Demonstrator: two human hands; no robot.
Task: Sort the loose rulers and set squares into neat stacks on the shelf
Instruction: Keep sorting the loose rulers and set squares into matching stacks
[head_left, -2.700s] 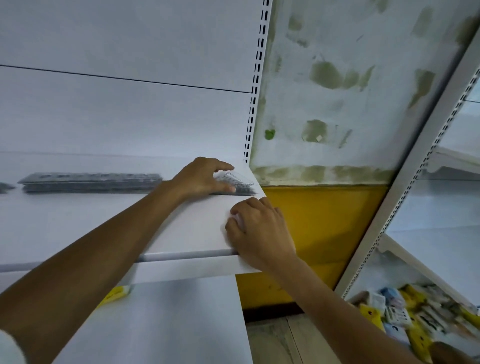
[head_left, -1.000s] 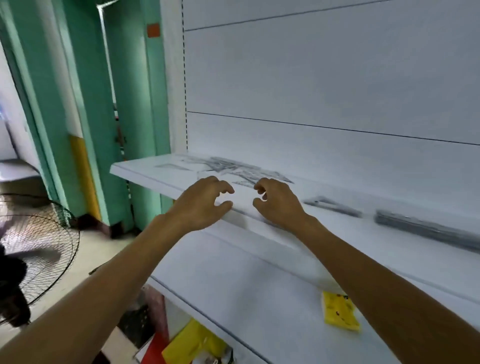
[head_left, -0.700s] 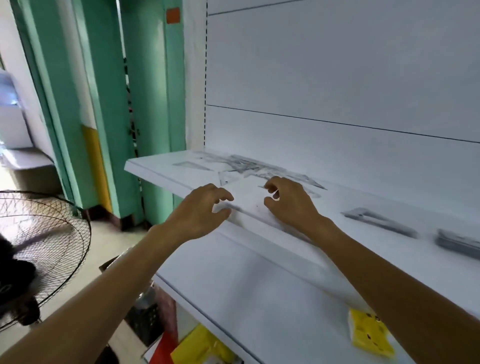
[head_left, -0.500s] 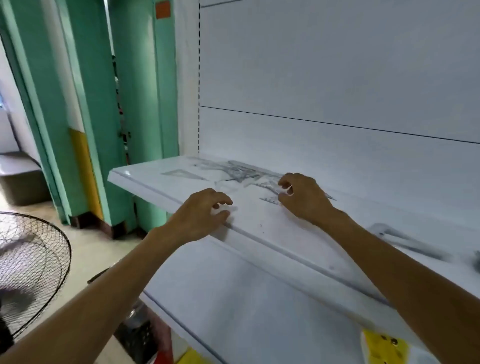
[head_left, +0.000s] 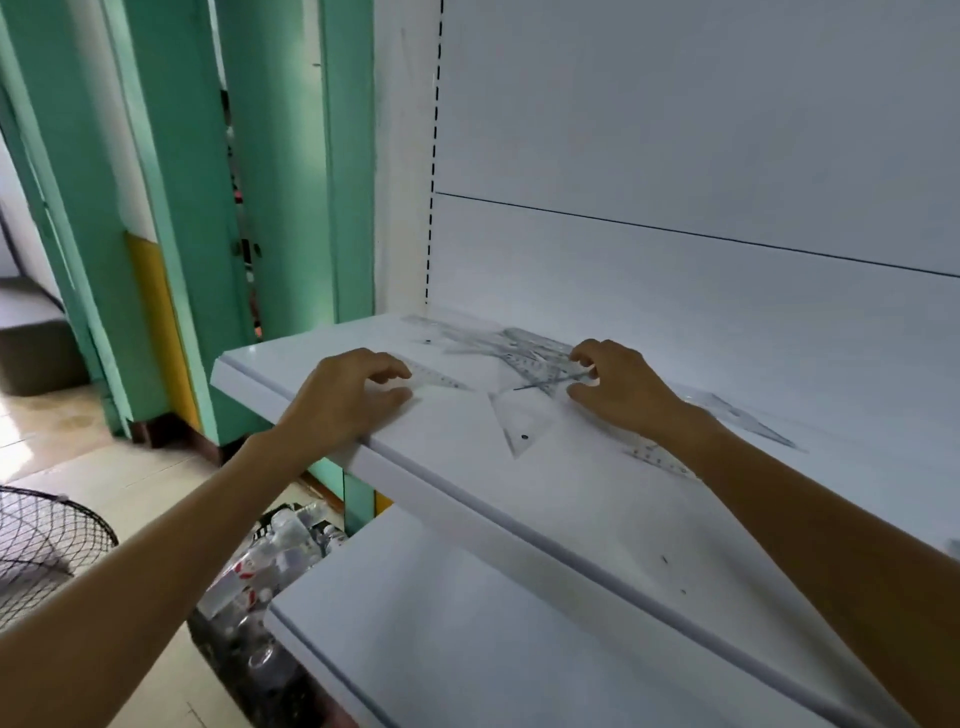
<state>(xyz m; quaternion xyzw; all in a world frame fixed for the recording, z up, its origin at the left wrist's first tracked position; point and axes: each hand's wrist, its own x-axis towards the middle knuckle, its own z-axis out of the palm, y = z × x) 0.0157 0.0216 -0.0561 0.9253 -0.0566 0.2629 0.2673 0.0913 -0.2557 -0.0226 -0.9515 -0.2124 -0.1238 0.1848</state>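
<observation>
On the white upper shelf (head_left: 545, 499) lies a loose pile of clear rulers and set squares (head_left: 519, 345) near the back left. My right hand (head_left: 621, 387) reaches into the pile's right side, with curled fingers and thumb pinching a clear ruler (head_left: 563, 376). At the shelf's front edge my left hand (head_left: 348, 397) has its fingers and thumb curled round the left end of a clear set square (head_left: 436, 376). Another clear set square (head_left: 519, 421) lies flat between my hands. One more (head_left: 748, 418) lies beyond my right forearm, which partly hides a ruler (head_left: 660, 460).
The white back panel (head_left: 675, 130) rises behind the shelf. A lower white shelf (head_left: 467, 639) juts out below. Green door frames (head_left: 171, 208) stand to the left, a fan guard (head_left: 41, 545) on the floor, and bagged bottles (head_left: 275, 561) lie under the shelf's left end.
My view swung from the shelf's right end to its left end. Both hands moved forward over the shelf, the right into the pile, the left onto the near set square.
</observation>
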